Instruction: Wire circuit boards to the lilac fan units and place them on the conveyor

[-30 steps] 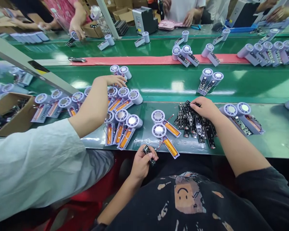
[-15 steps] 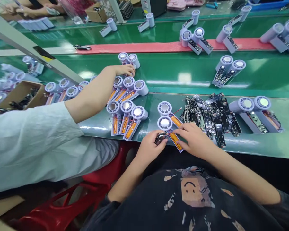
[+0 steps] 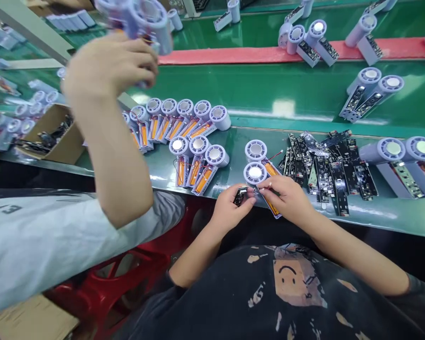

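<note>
My left hand point(image 3: 232, 208) is closed around a small black circuit board point(image 3: 240, 196), held just over the table's front edge. Close beside it, my right hand point(image 3: 285, 196) pinches thumb and fingertips together at the board's right end; what they grip is too small to make out. Under my right hand lies a lavender fan body point(image 3: 255, 173) with a round vented head and an orange battery point(image 3: 273, 208) in its open handle, partly covered by my fingers. Another such fan body point(image 3: 255, 150) sits just behind it, a thin wire sticking out to the right.
A heap of black circuit boards point(image 3: 327, 170) lies to the right, with two fan units point(image 3: 391, 150) beyond. Rows of fan bodies point(image 3: 198, 145) stand at left. A co-worker's arm point(image 3: 113, 141) reaches across there. Behind runs a green conveyor point(image 3: 241, 89) carrying more units.
The co-worker's hand has lifted fan bodies off the belt and drawn them left, toward the camera. My right fingers have closed into a pinch and come against the board in my left hand.
</note>
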A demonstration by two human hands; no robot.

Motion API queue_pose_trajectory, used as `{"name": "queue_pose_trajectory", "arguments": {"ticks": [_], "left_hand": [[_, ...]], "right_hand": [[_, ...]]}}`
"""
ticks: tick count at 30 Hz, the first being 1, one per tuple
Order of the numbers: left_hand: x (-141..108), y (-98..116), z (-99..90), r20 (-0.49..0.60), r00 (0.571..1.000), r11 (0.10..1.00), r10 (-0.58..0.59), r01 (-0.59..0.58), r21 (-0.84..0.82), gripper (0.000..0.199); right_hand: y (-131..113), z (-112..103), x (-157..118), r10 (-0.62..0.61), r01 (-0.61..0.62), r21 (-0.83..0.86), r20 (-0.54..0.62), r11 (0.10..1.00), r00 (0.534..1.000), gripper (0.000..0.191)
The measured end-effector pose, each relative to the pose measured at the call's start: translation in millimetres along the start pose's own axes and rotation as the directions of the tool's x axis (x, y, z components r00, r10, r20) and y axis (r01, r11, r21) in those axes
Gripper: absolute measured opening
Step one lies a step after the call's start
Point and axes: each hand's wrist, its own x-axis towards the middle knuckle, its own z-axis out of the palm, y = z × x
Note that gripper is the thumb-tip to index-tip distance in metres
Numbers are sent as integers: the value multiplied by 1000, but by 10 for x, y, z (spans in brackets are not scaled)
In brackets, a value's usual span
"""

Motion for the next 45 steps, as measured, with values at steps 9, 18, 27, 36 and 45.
{"name": "queue_pose_trajectory", "arguments": {"ticks": [9, 18, 27, 36, 45], "left_hand": [[127, -71, 61, -36, 999, 993, -12, 7, -119, 23], [82, -193, -17, 1, 969, 861, -246, 219, -459, 39], [21, -151, -60, -66, 979, 936, -192, 162, -313, 25], [70, 13, -160, 58, 958, 926, 279, -285, 247, 18], [95, -256, -20, 187, 916, 738, 356, -398, 545, 15]], "right_hand": [[-41, 5, -10, 13, -12, 52, -10, 999, 1000, 19], [46, -102, 150, 209, -196, 131, -94, 972, 973, 11], [-27, -6, 72, 6, -45, -152, -246, 987, 969, 7], [-50, 69, 35, -16, 8, -146, -53, 989, 998, 20], [-71, -40, 104, 289, -269, 265, -40, 926, 956, 13]]}}
